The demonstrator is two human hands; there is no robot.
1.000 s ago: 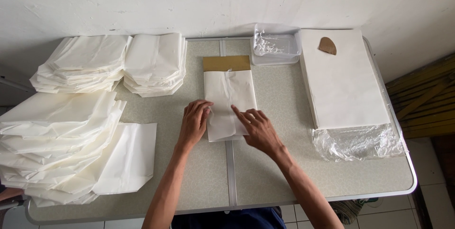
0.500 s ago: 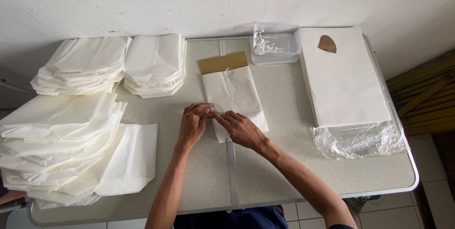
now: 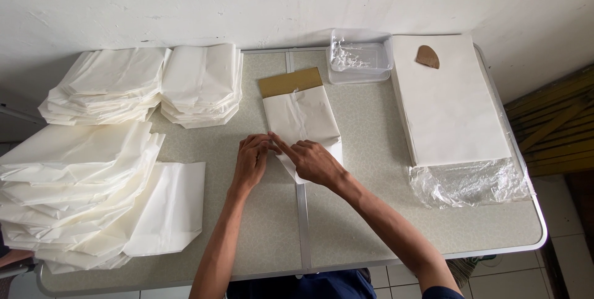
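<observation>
Both hands, left hand [image 3: 252, 161] and right hand [image 3: 311, 161], pinch the near edge of a half-folded paper bag [image 3: 303, 119] mid-desk; finished bags [image 3: 93, 181] lie stacked left, flat sheets [image 3: 451, 107] wait right.

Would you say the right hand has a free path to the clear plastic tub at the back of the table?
Probably yes. The right hand rests on the white sheet, and only that flat sheet and its brown card lie between it and the tub; nothing tall stands in between.

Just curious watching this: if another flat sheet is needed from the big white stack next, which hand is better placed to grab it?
Probably the right hand: the sheet stack lies on its side of the table, whereas the left hand would have to cross over the folded paper.
</observation>
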